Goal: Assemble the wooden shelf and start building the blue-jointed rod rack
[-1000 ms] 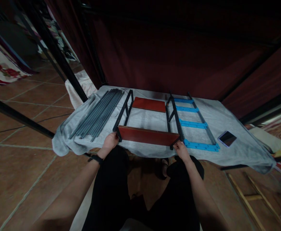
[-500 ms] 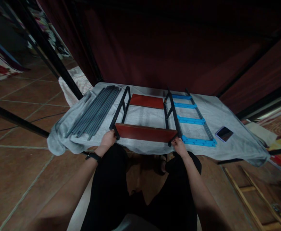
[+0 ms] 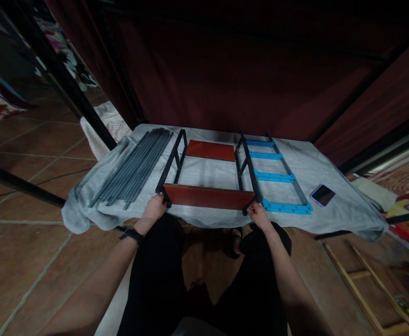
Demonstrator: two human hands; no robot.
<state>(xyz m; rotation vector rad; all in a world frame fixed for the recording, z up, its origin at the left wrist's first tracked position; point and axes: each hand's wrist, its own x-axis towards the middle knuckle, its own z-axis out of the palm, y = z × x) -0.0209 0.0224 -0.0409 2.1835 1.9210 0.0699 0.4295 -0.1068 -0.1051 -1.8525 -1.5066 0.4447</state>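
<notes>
A black metal frame with two reddish-brown boards (image 3: 207, 196) stands on a grey cloth (image 3: 344, 212) spread over a table. My left hand (image 3: 154, 209) grips the frame's near left corner below the front board. At the near right corner my right hand (image 3: 258, 213) is closed on the black leg. A second red board (image 3: 210, 150) sits at the frame's far end. Touching the frame's right side lies a blue ladder-like side piece (image 3: 277, 179).
A bundle of grey rods (image 3: 134, 165) lies on the cloth to the left. A phone (image 3: 322, 194) rests at the right. Black poles (image 3: 53, 74) cross the tiled floor at left; wooden slats (image 3: 358, 280) lie on the floor at right. A dark red curtain hangs behind.
Both hands keep their hold on the frame's near corners. The view has drifted so the table and frame sit slightly higher and further left in the picture.
</notes>
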